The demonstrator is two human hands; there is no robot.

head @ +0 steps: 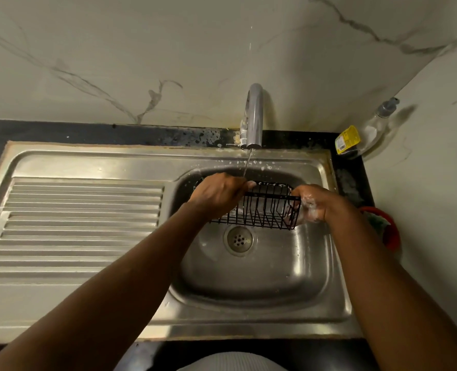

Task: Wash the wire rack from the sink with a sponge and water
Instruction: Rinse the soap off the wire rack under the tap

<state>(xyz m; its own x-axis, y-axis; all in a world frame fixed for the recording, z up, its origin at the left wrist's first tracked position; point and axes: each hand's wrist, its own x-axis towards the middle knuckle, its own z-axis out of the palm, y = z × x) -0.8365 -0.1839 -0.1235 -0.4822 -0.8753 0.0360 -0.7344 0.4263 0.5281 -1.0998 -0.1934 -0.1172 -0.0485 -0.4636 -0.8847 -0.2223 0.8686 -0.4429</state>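
Observation:
A black wire rack (266,210) hangs over the steel sink basin (262,266), held level between both hands. My left hand (218,194) grips its left end, fingers curled over the top rail. My right hand (314,203), covered in soap suds, grips its right end. A thin stream of water falls from the chrome tap (254,116) onto the rack near my left hand's fingers. No sponge shows in either hand.
The ribbed drainboard (83,218) lies to the left of the basin, the drain (239,239) below the rack. A clear pump bottle with a yellow label (361,135) stands in the back right corner. A red bowl (385,228) holding something green sits on the right counter.

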